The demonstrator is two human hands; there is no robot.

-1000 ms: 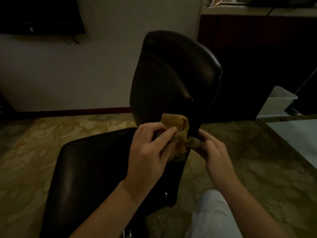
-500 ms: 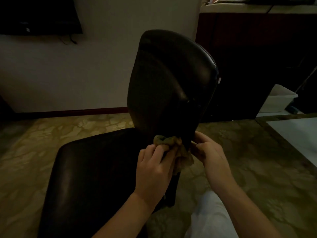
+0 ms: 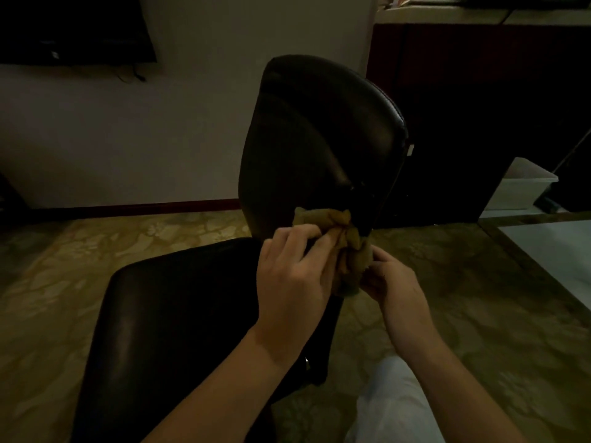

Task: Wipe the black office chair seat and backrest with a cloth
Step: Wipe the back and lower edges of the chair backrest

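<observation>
Grip of left hand and right hand holds the crumpled tan cloth, located at the lower end of the black leather chair backrest.

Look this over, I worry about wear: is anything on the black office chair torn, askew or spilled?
Nothing stands out. The black padded backrest and black seat look whole, though the light is dim. The left hand and right hand hold the crumpled tan cloth at the backrest's lower edge.
</observation>
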